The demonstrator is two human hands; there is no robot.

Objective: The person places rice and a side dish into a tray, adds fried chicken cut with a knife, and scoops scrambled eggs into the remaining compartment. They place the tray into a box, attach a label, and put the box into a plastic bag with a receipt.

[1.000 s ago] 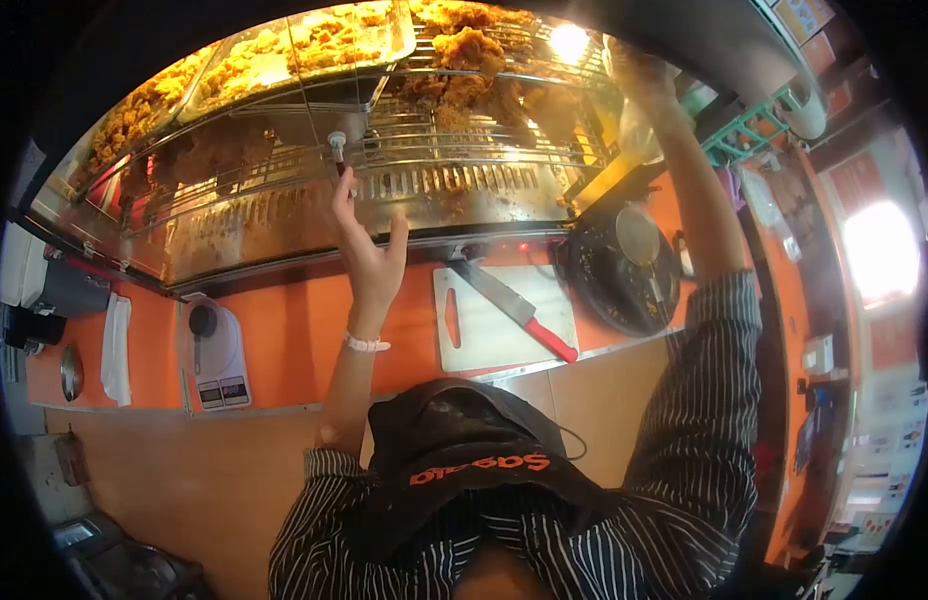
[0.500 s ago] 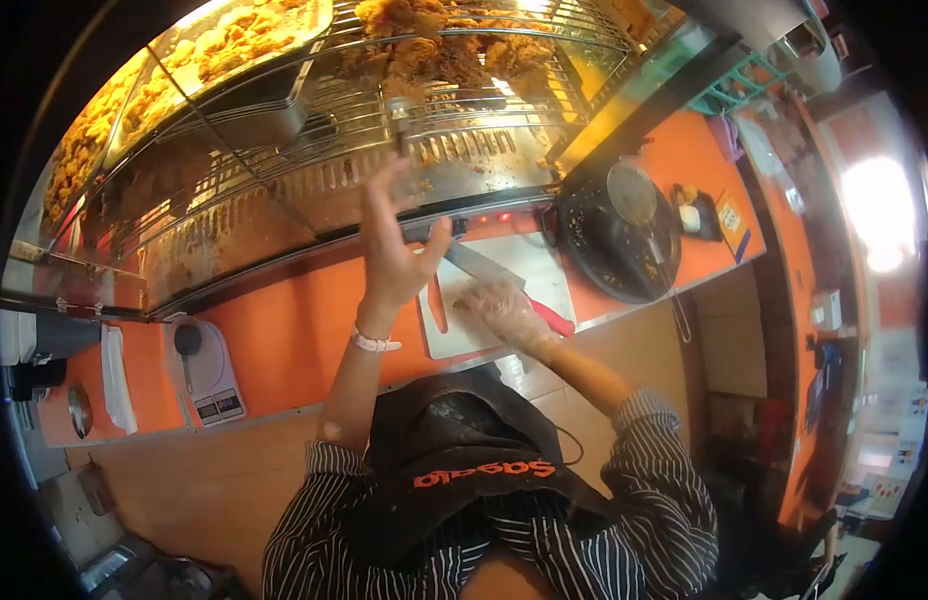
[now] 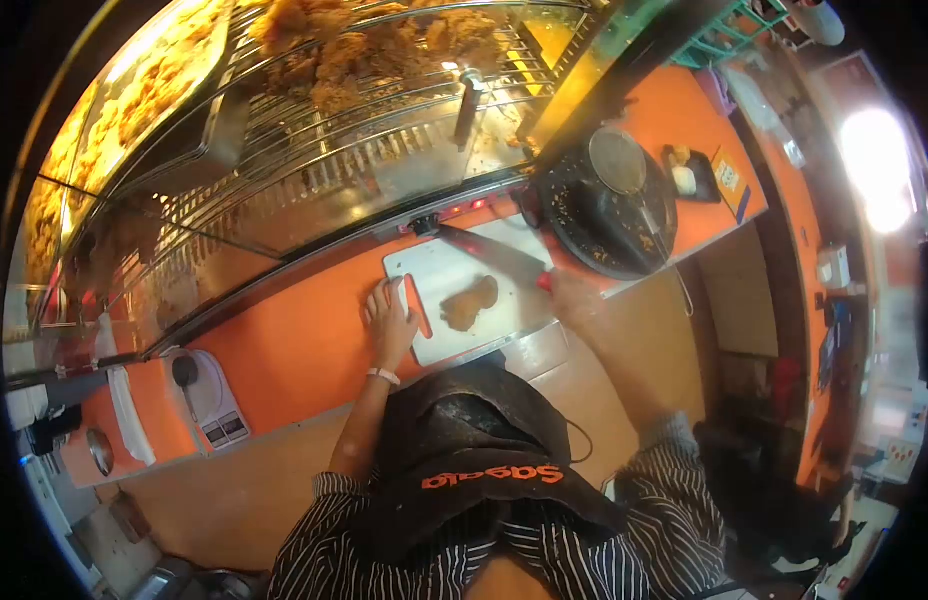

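Observation:
A piece of fried chicken (image 3: 471, 304) lies on the white cutting board (image 3: 439, 345). At the board's left edge, by its red-rimmed handle slot, my left hand (image 3: 391, 322) grips the board with bent fingers. My right hand (image 3: 576, 300), blurred by motion, is closed around the red handle of a large knife (image 3: 499, 258). The wide blade points to the upper left, above the board and behind the chicken.
Behind the board stands a lit glass display case (image 3: 384, 190) with fried chicken on racks. To the right are a dark wok (image 3: 574, 215) with a strainer (image 3: 617, 162) and a small black tray (image 3: 702, 178). A kitchen scale (image 3: 222, 405) sits at the left.
My left hand came down from the air onto the board's left edge. My right hand moved right and raised the knife, uncovering the chicken piece. The camera view shifted slightly.

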